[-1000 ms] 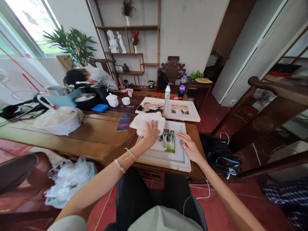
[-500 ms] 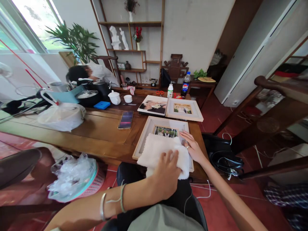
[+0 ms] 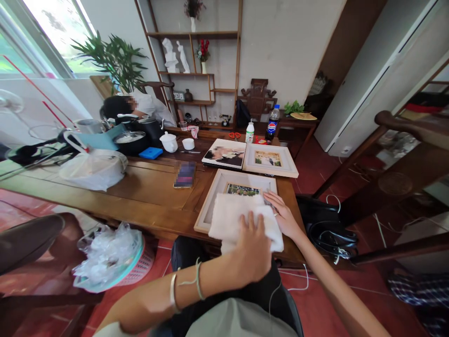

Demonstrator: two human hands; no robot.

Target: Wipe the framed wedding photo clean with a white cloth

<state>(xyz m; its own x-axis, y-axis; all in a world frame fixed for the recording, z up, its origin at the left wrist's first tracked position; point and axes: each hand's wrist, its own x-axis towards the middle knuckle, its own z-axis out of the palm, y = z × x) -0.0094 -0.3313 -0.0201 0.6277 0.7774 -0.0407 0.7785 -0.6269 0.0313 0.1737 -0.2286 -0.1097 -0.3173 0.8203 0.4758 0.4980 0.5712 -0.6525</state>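
My left hand (image 3: 253,248) lies flat, fingers spread, pressing a white cloth (image 3: 234,215) onto the near end of a white picture frame (image 3: 224,180) at the table's front edge. The cloth covers most of the frame and the lower part of its photo. My right hand (image 3: 286,216) rests open on the frame's right side, fingers stretched toward the photo, steadying it. Beyond lie a second white-framed photo (image 3: 270,160) and an unframed photo print (image 3: 226,153).
The long wooden table (image 3: 140,192) carries a phone (image 3: 185,174), a white plastic bag (image 3: 93,168), pots, a teapot and bottles. Another person sits at the far left end. A pink basket with plastic (image 3: 112,260) stands left of my knees, a black handbag (image 3: 328,229) on the right.
My left hand dragged the cloth from the frame's far left corner down across the photo to its near edge, then slid slightly right. My right hand stayed on the frame.
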